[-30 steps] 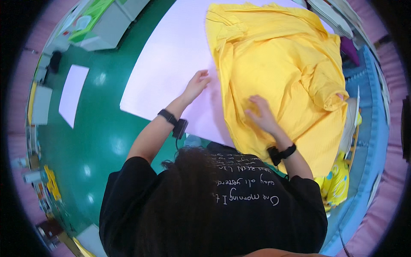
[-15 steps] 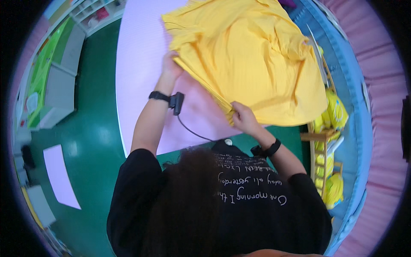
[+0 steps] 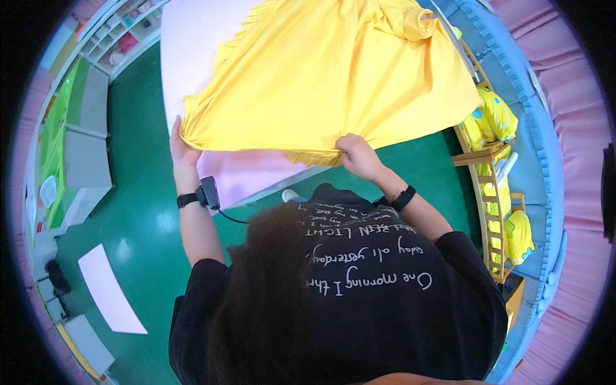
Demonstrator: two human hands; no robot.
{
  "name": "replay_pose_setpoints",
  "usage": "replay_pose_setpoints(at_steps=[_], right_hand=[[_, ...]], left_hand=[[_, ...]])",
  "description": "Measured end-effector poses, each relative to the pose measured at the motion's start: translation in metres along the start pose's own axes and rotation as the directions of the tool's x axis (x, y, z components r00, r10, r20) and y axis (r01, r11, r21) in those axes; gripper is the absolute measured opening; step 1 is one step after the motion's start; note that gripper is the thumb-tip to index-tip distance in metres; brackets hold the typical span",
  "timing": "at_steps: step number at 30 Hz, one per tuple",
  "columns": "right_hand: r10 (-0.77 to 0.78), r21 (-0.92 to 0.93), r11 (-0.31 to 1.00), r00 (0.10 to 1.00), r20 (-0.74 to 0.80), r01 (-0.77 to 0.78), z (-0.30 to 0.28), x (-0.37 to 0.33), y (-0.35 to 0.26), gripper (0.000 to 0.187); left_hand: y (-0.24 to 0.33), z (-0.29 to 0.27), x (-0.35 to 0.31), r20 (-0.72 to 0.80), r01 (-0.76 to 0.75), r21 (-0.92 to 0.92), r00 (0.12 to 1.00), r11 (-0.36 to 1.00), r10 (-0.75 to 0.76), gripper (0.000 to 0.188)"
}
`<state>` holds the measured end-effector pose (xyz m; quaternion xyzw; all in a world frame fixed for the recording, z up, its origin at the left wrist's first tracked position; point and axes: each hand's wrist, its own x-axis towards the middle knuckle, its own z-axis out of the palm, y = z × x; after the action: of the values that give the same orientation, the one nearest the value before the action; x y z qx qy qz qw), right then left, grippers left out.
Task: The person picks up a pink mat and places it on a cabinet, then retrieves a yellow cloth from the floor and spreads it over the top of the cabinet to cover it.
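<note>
Presently, the right hand (image 3: pixel 359 156) grips the near edge of a yellow cloth (image 3: pixel 333 83); the left hand (image 3: pixel 184 146) pinches its left corner. The edge between them is taut. The cloth spreads over a lilac surface (image 3: pixel 240 174), overhanging its right side.

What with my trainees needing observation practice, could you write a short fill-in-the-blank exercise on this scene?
1. The left hand and right hand both hold a cloth coloured ____.
2. The wristbands are coloured ____.
3. The floor is coloured ____.
4. A wooden frame stands toward the picture's ____ side.

Missing words: yellow; black; green; right.
</note>
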<state>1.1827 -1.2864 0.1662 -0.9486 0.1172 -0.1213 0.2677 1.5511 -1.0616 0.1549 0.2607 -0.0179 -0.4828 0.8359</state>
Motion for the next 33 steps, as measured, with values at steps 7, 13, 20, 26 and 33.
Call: replay_pose_setpoints(at_steps=[7,13,20,26,33], right_hand=[[0.045,-0.127,0.990,0.985,-0.169,-0.067,0.021,-0.028,-0.004,0.017],[0.072,-0.242,0.960,0.957,-0.280,-0.144,0.044,-0.042,-0.007,0.016],[0.205,-0.307,0.870,0.848,-0.488,-0.387,0.076,-0.040,-0.020,0.013],[0.406,-0.097,0.681,0.484,-0.775,-0.726,0.164,-0.032,-0.064,0.050],[0.826,0.998,-0.055,0.562,0.036,0.018,0.229,0.025,-0.173,0.040]], left_hand=[[-0.010,-0.015,-0.059,-0.142,-0.462,-0.092,0.883,0.882,0.448,0.043],[-0.012,-0.055,-0.123,-0.402,-0.447,0.004,0.818,0.894,0.411,0.041],[-0.003,-0.109,-0.155,-0.284,-0.055,-0.024,0.958,0.998,0.046,0.044],[0.012,-0.102,-0.148,-0.110,0.414,0.357,0.909,0.837,-0.403,0.046],[0.053,-0.130,-0.146,0.056,0.537,0.306,0.814,0.786,-0.578,0.049]])
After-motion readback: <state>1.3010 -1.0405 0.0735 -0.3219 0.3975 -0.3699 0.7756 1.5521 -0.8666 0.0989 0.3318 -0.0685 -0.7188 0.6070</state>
